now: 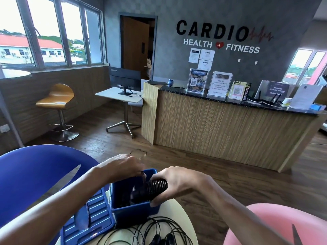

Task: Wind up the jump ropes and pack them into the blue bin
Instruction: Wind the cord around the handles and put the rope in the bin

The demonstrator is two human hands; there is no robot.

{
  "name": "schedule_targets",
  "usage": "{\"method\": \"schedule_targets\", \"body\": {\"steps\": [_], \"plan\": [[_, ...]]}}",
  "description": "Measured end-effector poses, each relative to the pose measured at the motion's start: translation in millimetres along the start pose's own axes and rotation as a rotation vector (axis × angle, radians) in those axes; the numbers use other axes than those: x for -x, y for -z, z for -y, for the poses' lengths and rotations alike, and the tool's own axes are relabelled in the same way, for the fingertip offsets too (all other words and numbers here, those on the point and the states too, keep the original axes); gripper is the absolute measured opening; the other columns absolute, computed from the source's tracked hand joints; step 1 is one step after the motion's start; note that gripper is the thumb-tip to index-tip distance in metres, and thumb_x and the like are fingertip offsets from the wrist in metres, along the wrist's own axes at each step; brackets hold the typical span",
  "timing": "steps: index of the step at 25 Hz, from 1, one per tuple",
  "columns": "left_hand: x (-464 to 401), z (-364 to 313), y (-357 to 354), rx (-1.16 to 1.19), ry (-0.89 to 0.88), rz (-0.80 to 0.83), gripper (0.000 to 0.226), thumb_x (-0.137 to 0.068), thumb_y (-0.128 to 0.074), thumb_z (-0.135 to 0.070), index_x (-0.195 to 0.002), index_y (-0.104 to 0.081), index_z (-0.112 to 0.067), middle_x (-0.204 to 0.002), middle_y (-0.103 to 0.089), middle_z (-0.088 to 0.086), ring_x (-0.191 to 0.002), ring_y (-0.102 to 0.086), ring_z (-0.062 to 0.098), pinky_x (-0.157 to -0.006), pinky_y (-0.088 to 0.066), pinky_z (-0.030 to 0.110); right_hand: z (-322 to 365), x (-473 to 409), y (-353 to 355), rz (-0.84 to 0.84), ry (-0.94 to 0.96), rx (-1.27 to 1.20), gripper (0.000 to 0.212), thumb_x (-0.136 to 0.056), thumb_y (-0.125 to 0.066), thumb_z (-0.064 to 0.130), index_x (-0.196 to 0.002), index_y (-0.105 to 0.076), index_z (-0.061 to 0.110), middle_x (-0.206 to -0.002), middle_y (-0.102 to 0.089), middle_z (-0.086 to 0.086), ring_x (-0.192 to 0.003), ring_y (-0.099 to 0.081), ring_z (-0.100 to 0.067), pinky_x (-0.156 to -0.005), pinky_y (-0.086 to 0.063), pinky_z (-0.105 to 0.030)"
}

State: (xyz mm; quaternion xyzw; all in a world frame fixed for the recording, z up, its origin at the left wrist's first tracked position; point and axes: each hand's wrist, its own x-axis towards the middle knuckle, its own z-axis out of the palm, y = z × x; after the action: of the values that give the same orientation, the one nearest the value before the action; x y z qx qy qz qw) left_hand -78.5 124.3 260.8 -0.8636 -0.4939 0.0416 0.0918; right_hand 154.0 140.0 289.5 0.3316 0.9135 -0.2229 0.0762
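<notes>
The right hand curls around a ribbed black jump rope handle, holding it over the open blue bin. The left hand reaches into the bin's far side, fingers bent down; what they hold is blurred. The bin sits on a round white table, its blue lid alongside, loose black rope just in front.

Both hands are crowding the mouth of the bin, with a wound rope filling it. The lid is blocking its left side and loose cords are cluttering the near surface.
</notes>
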Motion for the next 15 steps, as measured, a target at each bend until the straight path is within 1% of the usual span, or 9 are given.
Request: {"method": "schedule_targets", "body": {"steps": [2, 4, 6, 8, 10, 11, 13, 14, 15], "plan": [[-7.5, -21.3, 24.7, -0.243, -0.017, 0.114, 0.036, -0.099, -0.037, -0.045, -0.106, -0.062, -0.020, -0.106, -0.066, 0.003, -0.101, -0.063, 0.025, -0.077, -0.046, 0.035, -0.2, -5.2, -5.1, 0.036, -0.063, 0.112, 0.064, -0.066, -0.072, 0.076, -0.122, -0.055, 0.049, -0.104, -0.070, 0.010, -0.096, -0.063, -0.017, -0.079, -0.048, -0.033], [-13.4, -41.9, 43.9, -0.381, 0.004, 0.128, 0.026, -0.100, -0.041, -0.027, -0.104, -0.065, -0.017, -0.107, -0.069, 0.005, -0.101, -0.065, 0.027, -0.070, -0.042, 0.032, -0.3, -11.8, -10.2, -0.027, -0.093, 0.271, 0.071, -0.073, -0.069, 0.073, -0.136, -0.048, 0.047, -0.114, -0.069, 0.000, -0.105, -0.062, -0.026, -0.078, -0.041, -0.032], [-14.5, -54.6, 47.0, -0.395, 0.124, 0.136, 0.024, -0.098, -0.041, -0.015, -0.104, -0.064, -0.016, -0.108, -0.069, 0.005, -0.102, -0.066, 0.028, -0.071, -0.044, 0.033, -1.1, -18.8, -11.8, -0.139, -0.124, 0.382, 0.079, -0.079, -0.066, 0.068, -0.148, -0.033, 0.048, -0.120, -0.067, -0.009, -0.109, -0.061, -0.032, -0.080, -0.040, -0.036], [-10.0, -62.5, 41.1, -0.257, 0.298, 0.090, 0.022, -0.098, -0.039, -0.014, -0.110, -0.057, -0.018, -0.109, -0.067, 0.004, -0.104, -0.064, 0.027, -0.075, -0.045, 0.035, -5.6, -25.9, -11.0, -0.242, -0.157, 0.420, 0.079, -0.081, -0.064, 0.063, -0.149, -0.024, 0.052, -0.117, -0.068, -0.012, -0.108, -0.063, -0.034, -0.085, -0.045, -0.039], [-3.7, -69.0, 26.3, 0.043, 0.470, -0.093, 0.017, -0.098, -0.039, -0.022, -0.112, -0.050, -0.020, -0.102, -0.068, 0.004, -0.096, -0.065, 0.027, -0.074, -0.047, 0.037, -11.9, -29.7, -10.3, -0.353, -0.174, 0.426, 0.070, -0.081, -0.064, 0.059, -0.142, -0.029, 0.051, -0.110, -0.070, -0.010, -0.103, -0.066, -0.033, -0.084, -0.049, -0.040], [-1.7, -70.4, 18.0, 0.271, 0.539, -0.200, 0.015, -0.098, -0.041, -0.024, -0.112, -0.049, -0.021, -0.093, -0.068, 0.004, -0.086, -0.066, 0.027, -0.071, -0.048, 0.037, -14.5, -31.0, -10.9, -0.408, -0.181, 0.424, 0.066, -0.081, -0.064, 0.059, -0.138, -0.032, 0.050, -0.106, -0.071, -0.009, -0.100, -0.068, -0.033, -0.081, -0.050, -0.040], [-1.5, -70.0, 4.6, 0.847, 0.630, -0.338, 0.009, -0.098, -0.048, -0.023, -0.106, -0.050, -0.018, -0.072, -0.065, 0.004, -0.056, -0.059, 0.018, -0.059, -0.052, 0.037, -19.5, -31.1, -12.4, -0.501, -0.194, 0.411, 0.065, -0.082, -0.062, 0.061, -0.139, -0.031, 0.051, -0.101, -0.070, -0.009, -0.095, -0.069, -0.033, -0.077, -0.051, -0.040], [-3.1, -69.9, 0.6, 1.133, 0.665, -0.371, 0.008, -0.098, -0.052, -0.020, -0.103, -0.052, -0.014, -0.066, -0.062, 0.005, -0.048, -0.053, 0.013, -0.053, -0.054, 0.037, -22.5, -30.7, -12.7, -0.533, -0.206, 0.397, 0.068, -0.083, -0.060, 0.064, -0.143, -0.029, 0.051, -0.102, -0.068, -0.009, -0.095, -0.069, -0.034, -0.078, -0.051, -0.040], [-3.9, -69.5, -0.8, 1.361, 0.690, -0.367, 0.010, -0.098, -0.053, -0.019, -0.101, -0.054, -0.009, -0.064, -0.060, 0.005, -0.047, -0.050, 0.011, -0.049, -0.055, 0.035, -26.1, -30.2, -13.3, -0.553, -0.220, 0.380, 0.072, -0.084, -0.057, 0.068, -0.147, -0.027, 0.052, -0.104, -0.067, -0.010, -0.096, -0.068, -0.034, -0.079, -0.051, -0.040]]}}
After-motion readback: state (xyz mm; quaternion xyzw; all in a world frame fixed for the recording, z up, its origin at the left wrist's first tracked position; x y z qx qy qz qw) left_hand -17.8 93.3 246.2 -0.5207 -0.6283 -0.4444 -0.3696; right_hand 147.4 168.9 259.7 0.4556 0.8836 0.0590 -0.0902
